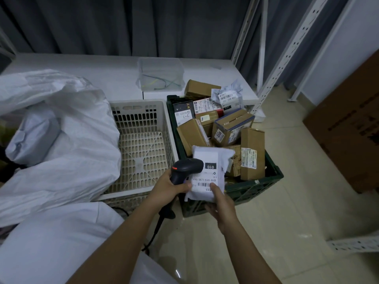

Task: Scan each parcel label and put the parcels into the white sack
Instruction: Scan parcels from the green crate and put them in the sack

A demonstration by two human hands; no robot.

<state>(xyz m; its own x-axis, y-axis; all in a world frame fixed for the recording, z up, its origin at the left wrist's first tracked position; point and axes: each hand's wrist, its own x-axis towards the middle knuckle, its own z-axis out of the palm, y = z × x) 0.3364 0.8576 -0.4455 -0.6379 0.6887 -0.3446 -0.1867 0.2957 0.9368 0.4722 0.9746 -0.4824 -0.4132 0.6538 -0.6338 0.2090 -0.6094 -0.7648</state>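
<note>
My right hand [222, 208] grips a white soft parcel [208, 160] by its near end, label side up, over the near corner of the dark green crate [264, 185]. My left hand [170, 188] grips a black barcode scanner [187, 168] whose head lies right over the label's left edge. Several brown cardboard parcels [252, 153] and labelled boxes fill the green crate. The white sack [67, 144] lies open at the left, with a grey-white soft parcel [32, 136] inside its mouth.
A beige slotted crate [143, 140] stands between the sack and the green crate. Behind them is a low white table [98, 78] with a clear plastic tub [161, 73]. White shelf uprights [287, 56] and a large brown carton [352, 128] stand at the right.
</note>
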